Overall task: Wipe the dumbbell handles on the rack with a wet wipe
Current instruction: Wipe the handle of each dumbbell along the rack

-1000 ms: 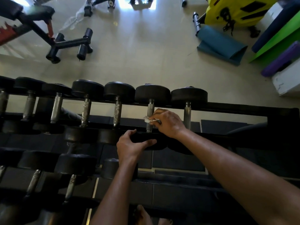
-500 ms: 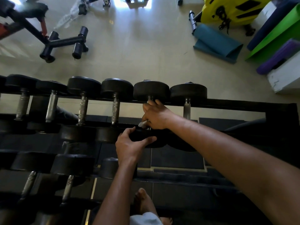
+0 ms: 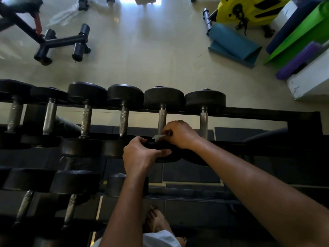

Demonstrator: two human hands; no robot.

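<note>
The right hand (image 3: 179,134) pinched the wet wipe (image 3: 159,137) at the handle (image 3: 162,120)'s near end; the handle ran away from it. The left hand (image 3: 142,154) gripped the near weight (image 3: 167,155).

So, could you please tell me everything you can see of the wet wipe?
The wet wipe is a small, crumpled, pale grey-white scrap, mostly hidden. The right hand pinches it against the lower end of a metal dumbbell handle on the rack's top row. Only one corner pokes out leftwards, just above the left hand.

Pale glossy floor (image 3: 151,56) with window glare, black bench frame (image 3: 58,41), teal mat (image 3: 233,45), dark floor tiles (image 3: 192,173).
</note>
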